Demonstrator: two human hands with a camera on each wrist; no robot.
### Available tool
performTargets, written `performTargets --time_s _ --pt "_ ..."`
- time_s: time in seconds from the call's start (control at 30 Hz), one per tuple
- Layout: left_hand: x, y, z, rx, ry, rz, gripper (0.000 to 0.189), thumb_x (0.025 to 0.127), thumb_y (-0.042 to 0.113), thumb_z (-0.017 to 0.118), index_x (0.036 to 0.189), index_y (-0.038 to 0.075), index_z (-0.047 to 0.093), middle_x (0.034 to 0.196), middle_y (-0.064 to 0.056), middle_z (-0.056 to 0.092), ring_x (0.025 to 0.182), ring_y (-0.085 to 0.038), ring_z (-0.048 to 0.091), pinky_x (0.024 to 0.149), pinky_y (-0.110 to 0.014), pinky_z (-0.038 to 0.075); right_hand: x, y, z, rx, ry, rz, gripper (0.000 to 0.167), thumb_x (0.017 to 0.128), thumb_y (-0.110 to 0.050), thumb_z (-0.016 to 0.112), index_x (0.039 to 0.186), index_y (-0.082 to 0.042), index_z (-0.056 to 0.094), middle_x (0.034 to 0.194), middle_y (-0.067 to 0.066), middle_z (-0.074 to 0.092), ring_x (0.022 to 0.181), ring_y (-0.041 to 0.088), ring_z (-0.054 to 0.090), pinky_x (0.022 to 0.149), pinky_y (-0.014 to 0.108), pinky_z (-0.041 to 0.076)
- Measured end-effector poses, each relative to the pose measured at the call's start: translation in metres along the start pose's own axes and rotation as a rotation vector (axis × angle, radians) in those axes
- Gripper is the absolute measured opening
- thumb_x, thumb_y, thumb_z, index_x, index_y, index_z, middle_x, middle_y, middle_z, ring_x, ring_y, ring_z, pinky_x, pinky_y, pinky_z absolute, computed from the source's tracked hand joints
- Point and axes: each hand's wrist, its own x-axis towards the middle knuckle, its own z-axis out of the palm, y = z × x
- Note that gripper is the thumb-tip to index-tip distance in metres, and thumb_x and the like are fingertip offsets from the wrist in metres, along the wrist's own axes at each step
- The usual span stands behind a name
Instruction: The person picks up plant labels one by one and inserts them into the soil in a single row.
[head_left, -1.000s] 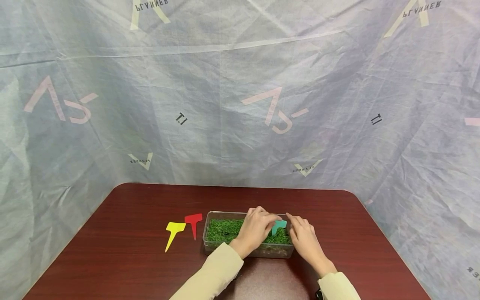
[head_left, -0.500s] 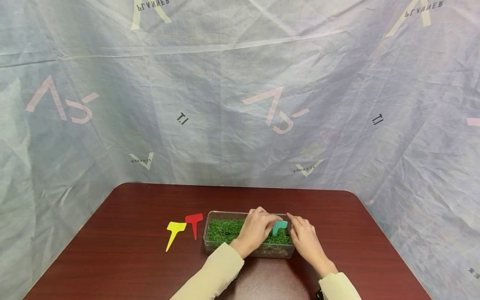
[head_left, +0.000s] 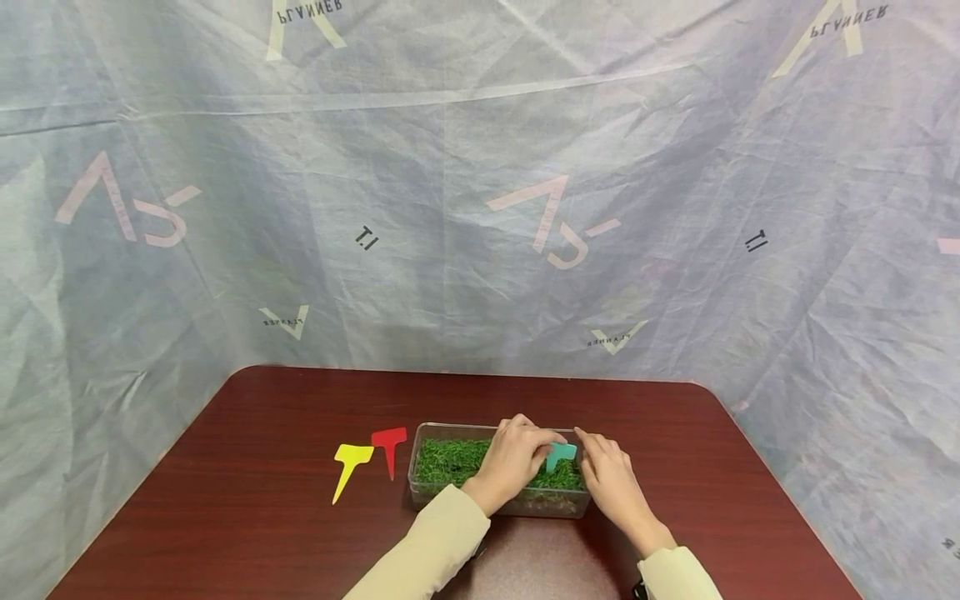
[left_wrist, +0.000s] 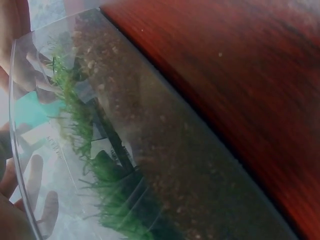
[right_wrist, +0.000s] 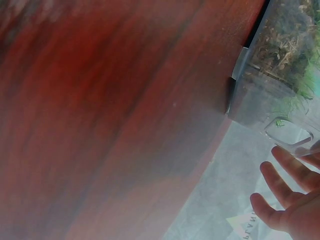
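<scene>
My left hand (head_left: 512, 457) reaches over a clear plastic box (head_left: 495, 503) of green grass (head_left: 453, 458), thumb and fingertips pinching the edge of a teal T-shaped plant label (head_left: 561, 455). The label stands upright with its stem down among the blades near the box's right end. In the left wrist view the label (left_wrist: 33, 109) shows through the clear wall, above brown soil (left_wrist: 130, 95). My right hand (head_left: 611, 477) touches the right end of the box, fingers extended; in the right wrist view its fingers (right_wrist: 280, 185) spread beside the end wall.
Left of the box, a red plant label (head_left: 389, 448) and a yellow plant label (head_left: 349, 465) lie on the dark red table (head_left: 255, 500). A grey printed cloth (head_left: 442, 208) hangs behind the table and along both sides.
</scene>
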Motion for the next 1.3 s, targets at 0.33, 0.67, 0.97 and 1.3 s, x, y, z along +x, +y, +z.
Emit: performTargets --time_s 0.33,0.67,0.97,1.3 --pt "0.000 0.000 -0.001 0.051 -0.028 0.017 0.025 0.088 0.022 0.060 0.110 0.033 0.064 0.092 0.014 0.069 0.083 -0.007 0.054 0.075 -0.026 0.041 0.000 -0.001 -0.001 0.006 0.000 0.002 0.040 0.091 -0.006 0.048 0.132 -0.003 0.047 0.119 0.015 0.056 0.112 0.035 0.048 0.088 0.058 0.036" --pt "0.000 0.001 -0.003 0.071 -0.056 -0.014 0.026 0.088 0.028 0.059 0.115 0.029 0.061 0.097 0.014 0.068 0.088 -0.009 0.056 0.082 -0.030 0.042 0.000 -0.001 -0.001 0.007 -0.004 0.001 0.040 0.091 -0.006 0.048 0.132 -0.003 0.047 0.116 0.014 0.056 0.110 0.034 0.049 0.087 0.058 0.036" --pt "-0.002 -0.003 -0.003 0.092 -0.051 -0.015 0.026 0.088 0.034 0.059 0.112 0.027 0.061 0.099 0.013 0.068 0.090 -0.010 0.056 0.082 -0.031 0.041 0.000 0.000 0.000 0.000 0.005 -0.009 0.041 0.091 -0.006 0.049 0.132 -0.004 0.047 0.118 0.014 0.056 0.112 0.034 0.049 0.089 0.058 0.036" --pt "-0.009 -0.011 -0.013 0.107 -0.016 -0.038 0.027 0.095 0.039 0.046 0.111 0.025 0.062 0.099 0.010 0.067 0.092 -0.013 0.056 0.083 -0.034 0.041 -0.001 0.000 -0.001 -0.005 0.029 -0.021 0.040 0.090 -0.006 0.050 0.130 -0.002 0.049 0.114 0.014 0.058 0.108 0.034 0.051 0.085 0.057 0.038"
